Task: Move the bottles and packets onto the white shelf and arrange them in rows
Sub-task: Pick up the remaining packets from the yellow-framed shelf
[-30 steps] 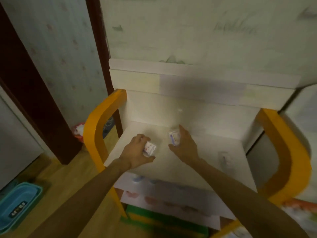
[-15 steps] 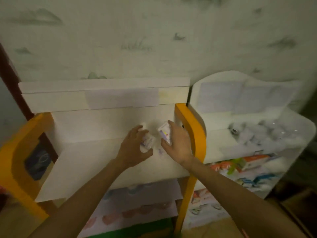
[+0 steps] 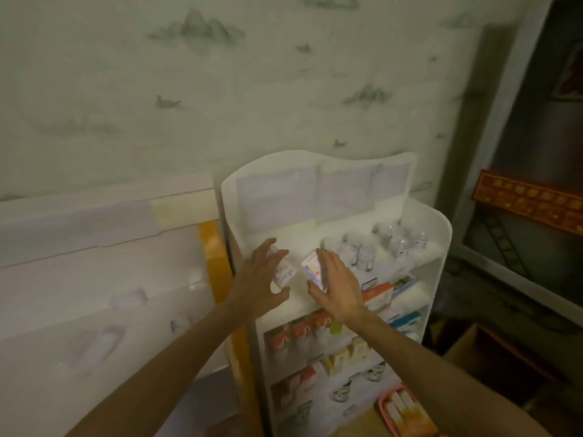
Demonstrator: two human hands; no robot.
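Note:
My left hand point(image 3: 258, 279) holds a small white bottle point(image 3: 283, 270) with a printed label, thumb below it and fingers along its side. A second small white bottle point(image 3: 312, 267) sits in my right hand point(image 3: 336, 285), held the same way. Both hands hover over the left part of the top tier of the white shelf point(image 3: 440, 234). Several clear small bottles point(image 3: 375, 247) stand in rows on the right of that tier. Lower tiers hold coloured packets point(image 3: 377, 294).
To the left stands a white rack with orange side rails point(image 3: 214, 263), and a few packets point(image 3: 129, 299) lie on its surface. A cardboard box point(image 3: 492, 357) sits on the floor at right. A pink tray point(image 3: 407, 408) lies at the bottom.
Both hands carried their bottles rightward from the orange-railed rack to the white shelf's top tier. The view swung right with them.

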